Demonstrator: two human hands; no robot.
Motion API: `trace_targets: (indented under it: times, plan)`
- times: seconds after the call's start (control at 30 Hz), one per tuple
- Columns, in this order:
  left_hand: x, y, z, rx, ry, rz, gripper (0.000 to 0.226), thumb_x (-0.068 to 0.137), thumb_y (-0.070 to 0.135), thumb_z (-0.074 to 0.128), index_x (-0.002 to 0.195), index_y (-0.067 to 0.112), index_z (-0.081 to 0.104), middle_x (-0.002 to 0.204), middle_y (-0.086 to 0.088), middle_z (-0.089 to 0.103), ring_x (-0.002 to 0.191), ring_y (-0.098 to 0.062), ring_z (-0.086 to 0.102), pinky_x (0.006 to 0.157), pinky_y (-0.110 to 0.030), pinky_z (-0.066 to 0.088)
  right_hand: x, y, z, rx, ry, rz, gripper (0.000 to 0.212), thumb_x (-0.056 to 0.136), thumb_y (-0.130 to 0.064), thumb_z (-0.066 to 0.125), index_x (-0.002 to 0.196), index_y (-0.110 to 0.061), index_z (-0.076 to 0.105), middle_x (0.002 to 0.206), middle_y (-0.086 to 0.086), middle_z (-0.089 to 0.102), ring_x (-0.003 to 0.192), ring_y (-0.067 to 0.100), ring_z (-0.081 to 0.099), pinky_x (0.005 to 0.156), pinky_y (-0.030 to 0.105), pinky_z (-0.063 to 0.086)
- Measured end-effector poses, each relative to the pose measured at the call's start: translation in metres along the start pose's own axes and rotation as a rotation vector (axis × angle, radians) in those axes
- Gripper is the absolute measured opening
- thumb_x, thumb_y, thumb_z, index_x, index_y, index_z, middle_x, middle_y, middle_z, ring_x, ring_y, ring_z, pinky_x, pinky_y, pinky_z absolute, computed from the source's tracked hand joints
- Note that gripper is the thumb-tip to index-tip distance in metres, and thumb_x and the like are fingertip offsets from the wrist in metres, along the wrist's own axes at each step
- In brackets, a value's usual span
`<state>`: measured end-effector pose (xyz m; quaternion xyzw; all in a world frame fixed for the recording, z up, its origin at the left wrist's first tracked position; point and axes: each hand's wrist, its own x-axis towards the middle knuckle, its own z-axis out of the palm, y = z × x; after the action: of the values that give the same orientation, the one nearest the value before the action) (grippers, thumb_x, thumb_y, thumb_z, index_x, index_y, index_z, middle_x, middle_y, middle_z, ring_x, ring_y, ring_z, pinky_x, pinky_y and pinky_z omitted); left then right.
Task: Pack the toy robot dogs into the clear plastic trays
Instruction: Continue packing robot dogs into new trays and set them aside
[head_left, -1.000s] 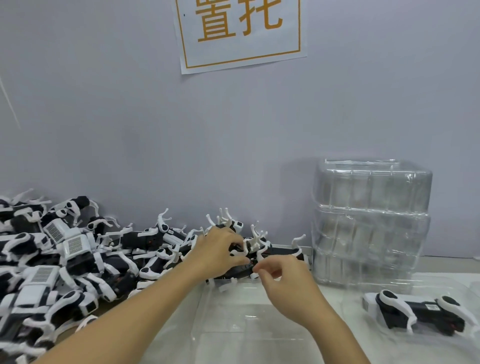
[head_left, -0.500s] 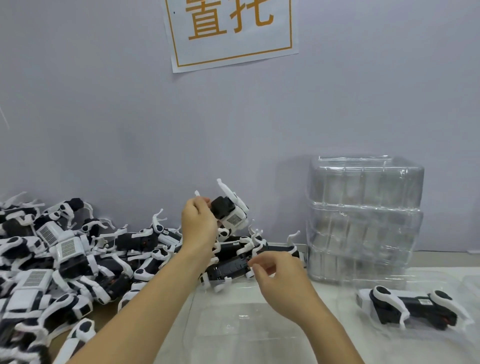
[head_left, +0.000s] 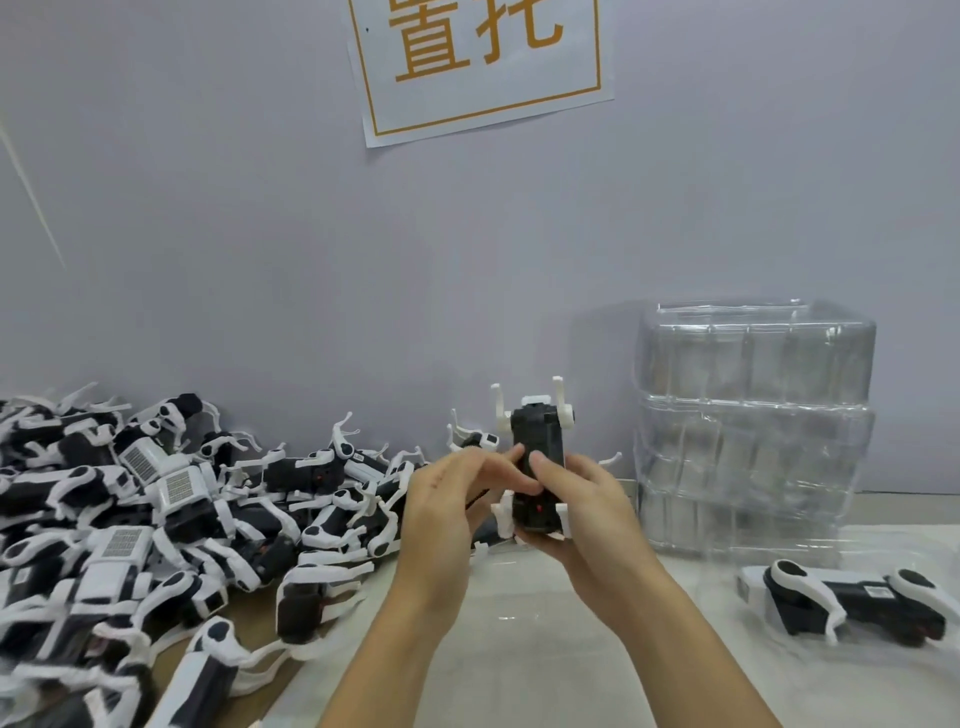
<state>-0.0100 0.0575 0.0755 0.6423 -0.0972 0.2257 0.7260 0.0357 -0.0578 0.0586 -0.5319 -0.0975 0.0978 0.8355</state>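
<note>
Hands are being brought together on one black-and-white plastic toy robot dog (head_left: 537, 462), which is being held upright above the surface (head_left: 545, 670), its white legs pointing up and down. The right hand (head_left: 587, 512) is grasping the lower body from the right side and beneath, thumb laid on the black front; the left hand (head_left: 457, 499) is pressing fingertips against the body's left flank, lightly curled round it. The toy is probably being held this way so that its legs can be folded or its orientation checked before seating, though that is a judgement only.

Directly beneath the hands, a clear moulded plastic tray (head_left: 519, 623) is lying flat, seemingly waiting for this dog. To the right of the right hand, a second clear plastic tray (head_left: 857, 660) is already carrying a packed black-and-white robot dog (head_left: 852, 603) on its side. Beyond that, against the wall, a tall stack of clear empty trays (head_left: 753, 426) is standing ready. To the left of the left hand, a large heap of unpacked robot dogs (head_left: 156, 519) is being kept within easy reach.
</note>
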Motion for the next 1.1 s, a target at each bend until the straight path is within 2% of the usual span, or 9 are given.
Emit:
trace_targets:
  times: [0.1, 0.17, 0.27, 0.4, 0.53, 0.63, 0.8, 1.0, 1.1]
  plan:
    - [0.007, 0.0, -0.008, 0.116, 0.183, 0.006, 0.023, 0.099, 0.006, 0.05, 0.083, 0.009, 0.067, 0.087, -0.013, 0.072, 0.085, -0.02, 0.071, 0.077, -0.032, 0.056, 0.002, 0.003, -0.003, -0.148, 0.093, -0.092, 0.018, 0.091, -0.018, 0.069, 0.103, -0.031, 0.067, 0.1, 0.004, 0.074, 0.089, 0.017, 0.072, 0.082, 0.042, 0.059]
    - [0.011, 0.002, -0.014, 0.151, 0.291, 0.005, 0.011, 0.096, 0.012, 0.058, 0.094, 0.018, 0.067, 0.098, -0.008, 0.068, 0.088, -0.019, 0.067, 0.079, -0.037, 0.058, 0.0, 0.001, -0.005, -0.246, 0.052, -0.173, 0.028, 0.088, -0.016, 0.071, 0.103, -0.038, 0.065, 0.099, -0.004, 0.075, 0.092, 0.016, 0.072, 0.078, 0.031, 0.057]
    - [0.012, 0.007, -0.026, 0.052, 0.188, -0.034, 0.03, 0.081, 0.03, 0.058, 0.11, 0.033, 0.068, 0.115, 0.0, 0.066, 0.103, -0.016, 0.065, 0.089, -0.043, 0.056, -0.002, -0.004, -0.007, -0.333, -0.03, -0.263, 0.035, 0.086, -0.009, 0.072, 0.107, -0.038, 0.067, 0.093, -0.009, 0.076, 0.08, 0.013, 0.073, 0.058, 0.014, 0.05]
    - [0.015, 0.015, -0.033, 0.107, 0.01, -0.078, 0.032, 0.087, 0.043, 0.055, 0.116, 0.039, 0.068, 0.118, 0.005, 0.07, 0.105, -0.016, 0.068, 0.091, -0.04, 0.054, -0.002, -0.004, -0.008, -0.482, -0.046, -0.31, 0.043, 0.08, -0.003, 0.074, 0.1, -0.041, 0.069, 0.092, -0.01, 0.074, 0.078, 0.013, 0.071, 0.048, 0.016, 0.047]
    - [0.019, 0.014, -0.033, 0.247, -0.039, -0.092, 0.017, 0.1, 0.022, 0.057, 0.106, 0.022, 0.072, 0.086, 0.003, 0.071, 0.078, -0.01, 0.067, 0.062, -0.021, 0.052, -0.003, -0.002, -0.007, -0.654, -0.085, -0.35, 0.051, 0.075, 0.001, 0.078, 0.102, -0.041, 0.069, 0.098, -0.021, 0.072, 0.095, 0.0, 0.065, 0.081, 0.018, 0.048]
    - [0.019, 0.011, -0.036, 0.254, 0.022, -0.097, 0.018, 0.1, 0.016, 0.055, 0.094, 0.016, 0.072, 0.077, 0.001, 0.068, 0.07, -0.012, 0.062, 0.062, -0.027, 0.052, -0.001, 0.001, -0.003, -0.735, -0.079, -0.381, 0.049, 0.077, -0.003, 0.079, 0.108, -0.038, 0.068, 0.102, -0.02, 0.07, 0.101, 0.001, 0.063, 0.09, 0.023, 0.048]
    - [0.023, 0.006, -0.04, 0.209, 0.077, -0.106, 0.02, 0.099, 0.016, 0.057, 0.087, 0.013, 0.073, 0.074, -0.001, 0.069, 0.067, -0.013, 0.064, 0.062, -0.029, 0.054, -0.002, 0.005, 0.004, -0.796, -0.101, -0.489, 0.039, 0.077, -0.012, 0.082, 0.101, -0.04, 0.067, 0.092, -0.029, 0.066, 0.088, -0.004, 0.062, 0.07, 0.005, 0.042]
    - [0.021, 0.005, -0.049, 0.339, 0.01, -0.113, 0.023, 0.101, 0.018, 0.052, 0.089, 0.009, 0.07, 0.071, -0.003, 0.07, 0.061, -0.018, 0.064, 0.05, -0.027, 0.052, -0.002, 0.0, 0.0, -0.815, -0.102, -0.361, 0.036, 0.076, -0.014, 0.082, 0.104, -0.035, 0.072, 0.096, -0.014, 0.072, 0.092, 0.007, 0.065, 0.083, 0.025, 0.052]
    - [0.019, 0.004, -0.049, 0.339, -0.039, -0.102, 0.026, 0.105, 0.018, 0.047, 0.095, 0.008, 0.069, 0.073, -0.007, 0.07, 0.059, -0.023, 0.065, 0.047, -0.031, 0.053, -0.002, -0.008, -0.005, -0.842, -0.146, -0.324, 0.03, 0.079, -0.016, 0.08, 0.102, -0.034, 0.075, 0.087, -0.014, 0.074, 0.083, 0.007, 0.067, 0.077, 0.024, 0.051]
